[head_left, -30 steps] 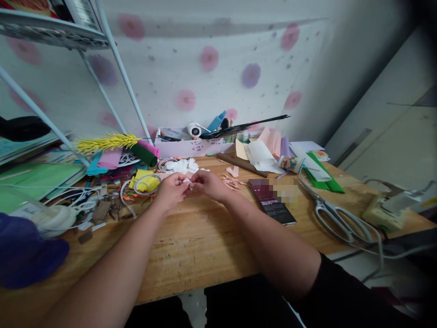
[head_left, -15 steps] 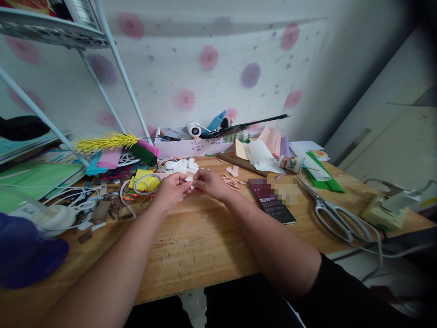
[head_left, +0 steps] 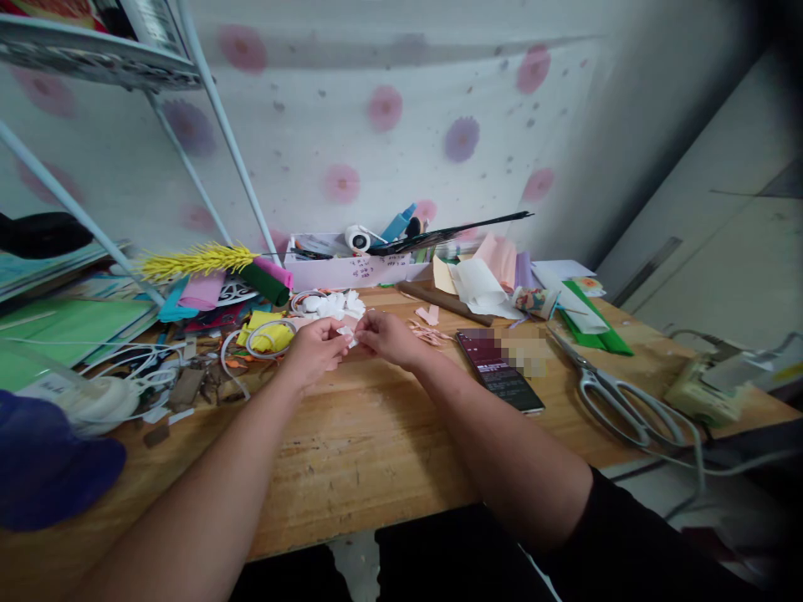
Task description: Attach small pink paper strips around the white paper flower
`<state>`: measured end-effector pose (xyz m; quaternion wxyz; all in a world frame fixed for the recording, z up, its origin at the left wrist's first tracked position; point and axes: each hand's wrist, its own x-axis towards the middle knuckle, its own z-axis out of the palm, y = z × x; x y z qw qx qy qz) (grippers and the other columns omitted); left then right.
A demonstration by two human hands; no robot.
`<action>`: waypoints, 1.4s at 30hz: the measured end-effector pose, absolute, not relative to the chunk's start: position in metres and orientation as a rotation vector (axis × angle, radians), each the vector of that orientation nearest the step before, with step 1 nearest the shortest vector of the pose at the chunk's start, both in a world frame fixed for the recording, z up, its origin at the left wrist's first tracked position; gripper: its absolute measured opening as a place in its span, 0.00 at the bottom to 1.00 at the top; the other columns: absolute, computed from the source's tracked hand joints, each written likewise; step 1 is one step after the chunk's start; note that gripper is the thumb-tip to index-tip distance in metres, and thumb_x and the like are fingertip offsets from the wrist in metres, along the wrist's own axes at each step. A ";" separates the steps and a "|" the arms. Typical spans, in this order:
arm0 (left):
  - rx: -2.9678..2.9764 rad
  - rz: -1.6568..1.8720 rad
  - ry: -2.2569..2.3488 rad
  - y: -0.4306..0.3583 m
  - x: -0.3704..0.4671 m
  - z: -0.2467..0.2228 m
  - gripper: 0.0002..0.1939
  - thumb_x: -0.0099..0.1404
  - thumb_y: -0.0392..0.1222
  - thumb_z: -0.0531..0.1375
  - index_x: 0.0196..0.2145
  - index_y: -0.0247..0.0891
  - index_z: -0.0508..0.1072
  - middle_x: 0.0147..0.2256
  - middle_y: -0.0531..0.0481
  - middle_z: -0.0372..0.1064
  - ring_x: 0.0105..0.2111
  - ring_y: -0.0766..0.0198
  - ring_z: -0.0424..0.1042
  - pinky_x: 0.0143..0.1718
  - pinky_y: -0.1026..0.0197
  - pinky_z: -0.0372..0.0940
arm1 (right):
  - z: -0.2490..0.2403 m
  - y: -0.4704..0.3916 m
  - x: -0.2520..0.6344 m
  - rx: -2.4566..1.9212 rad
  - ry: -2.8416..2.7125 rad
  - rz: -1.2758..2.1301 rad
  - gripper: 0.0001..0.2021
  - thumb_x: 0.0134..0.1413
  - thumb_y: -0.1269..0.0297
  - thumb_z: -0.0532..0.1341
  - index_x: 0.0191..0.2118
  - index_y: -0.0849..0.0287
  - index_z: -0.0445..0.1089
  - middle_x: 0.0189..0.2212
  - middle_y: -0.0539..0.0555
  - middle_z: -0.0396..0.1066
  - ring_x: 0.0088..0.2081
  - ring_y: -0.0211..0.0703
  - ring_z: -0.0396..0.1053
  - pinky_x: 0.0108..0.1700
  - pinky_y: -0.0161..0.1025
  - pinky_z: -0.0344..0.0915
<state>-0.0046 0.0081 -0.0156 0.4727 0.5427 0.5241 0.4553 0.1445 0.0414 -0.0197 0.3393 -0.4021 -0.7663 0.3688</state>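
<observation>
A small piece of white crepe paper (head_left: 347,335) is pinched between my two hands over the wooden table. My left hand (head_left: 315,347) grips its left side with thumb and fingers closed. On its right edge, the fingertips of my right hand (head_left: 384,336) are pressed together. Just behind my hands lies a heap of white paper petals (head_left: 332,304). Thin peach paper strips (head_left: 429,333) are beside my right hand, with a small folded peach piece (head_left: 427,314) above them. The undersides of my fingers are hidden.
Large scissors (head_left: 618,397) and a phone (head_left: 498,368) lie to the right on the table (head_left: 357,460). A white box of tools (head_left: 351,272) stands at the back, near crepe paper sheets (head_left: 473,284). Cables, scraps and a yellow fuzzy stem (head_left: 194,262) crowd the left. A purple object (head_left: 50,464) sits front left.
The white paper piece has turned slightly and shows more of its surface between my fingertips. My hands have barely shifted. Everything else stays in place.
</observation>
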 end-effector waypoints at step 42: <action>1.339 1.038 1.037 0.007 -0.007 -0.019 0.12 0.53 0.47 0.56 0.25 0.33 0.64 0.19 0.54 0.62 0.18 0.73 0.61 0.21 0.69 0.56 | -0.011 0.034 0.144 -0.714 -1.671 1.360 0.06 0.45 0.64 0.56 0.28 0.62 0.62 0.23 0.47 0.63 0.26 0.30 0.62 0.29 0.31 0.61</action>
